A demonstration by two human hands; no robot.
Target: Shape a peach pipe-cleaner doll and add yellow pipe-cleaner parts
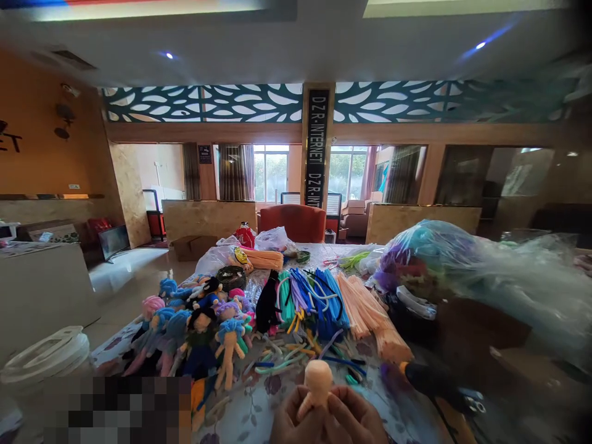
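A small peach doll body (318, 377) with a round head stands upright between my hands at the bottom middle. My left hand (292, 418) pinches it low on its left side, near a short limb. My right hand (355, 417) grips its lower right side, thumb and fingers pressed together. The lower part of the doll is hidden behind my fingers. Just beyond lie loose cut pieces of pipe cleaner (289, 357) in several colours. Behind them are bundles of blue pipe cleaners (333, 308), black pipe cleaners (266, 305) and peach pipe cleaners (363, 305).
Finished dolls (198, 327) with coloured hair crowd the table's left side. A peach bundle (263, 259) lies at the back. Large plastic bags (430, 246) bulge at the right, above a dark tool with a yellow band (432, 376). A lidded white bucket (50, 354) stands at left.
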